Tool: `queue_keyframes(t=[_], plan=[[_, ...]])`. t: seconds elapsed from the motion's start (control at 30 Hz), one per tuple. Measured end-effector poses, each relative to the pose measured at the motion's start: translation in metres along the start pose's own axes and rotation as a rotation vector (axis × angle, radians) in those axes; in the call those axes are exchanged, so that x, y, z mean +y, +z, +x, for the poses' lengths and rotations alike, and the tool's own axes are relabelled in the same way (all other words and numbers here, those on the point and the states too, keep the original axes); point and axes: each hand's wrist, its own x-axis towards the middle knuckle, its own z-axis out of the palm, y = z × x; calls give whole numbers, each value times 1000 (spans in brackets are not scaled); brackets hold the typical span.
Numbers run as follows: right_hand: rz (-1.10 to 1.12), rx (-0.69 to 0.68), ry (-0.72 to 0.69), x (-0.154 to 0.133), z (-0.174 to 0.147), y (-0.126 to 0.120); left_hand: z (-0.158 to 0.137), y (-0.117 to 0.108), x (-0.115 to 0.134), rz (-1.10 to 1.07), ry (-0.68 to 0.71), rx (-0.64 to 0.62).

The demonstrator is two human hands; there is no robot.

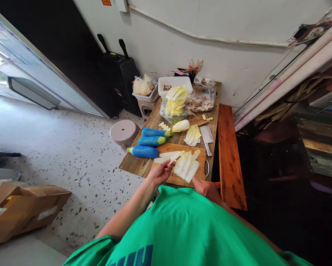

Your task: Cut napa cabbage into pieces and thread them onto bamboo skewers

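Observation:
My left hand (162, 172) is closed in a pinch on a pale napa cabbage leaf (173, 156) above the left part of the wooden cutting board (177, 180). To its right, several white-and-yellow napa cabbage leaf pieces (186, 165) are fanned side by side. My right hand (206, 188) is at their lower right end, fingers closed; what they grip, if anything, is hidden. Beyond the board sit a small pile of cut leaves (192, 136), a napa cabbage heart (181, 126) and a cleaver (207, 137), its handle toward me.
Three green-ended vegetables in blue net sleeves (144, 152) lie left of the board. Farther back are stacked cabbage skewers (176, 99), bamboo sticks (199, 119), a white bin (161, 84) and a bag of mushrooms (204, 101). A stool (123, 132) and wooden bench (230, 159) flank the table.

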Motion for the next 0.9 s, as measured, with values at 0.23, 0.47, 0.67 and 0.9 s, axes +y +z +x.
queue_keyframes(t=[0.23,0.47,0.67,0.9], plan=[[4,12,-6,-2,1,0,-2,1,1,-36,-3,-12],[12,21,-1,-4,0,1,-2,-1,1,-33,15,-13],[10,18,-2,-5,0,0,-3,-1,1,-9,26,-17],[7,16,9,-7,-1,-3,-4,0,-3,58,87,-14]])
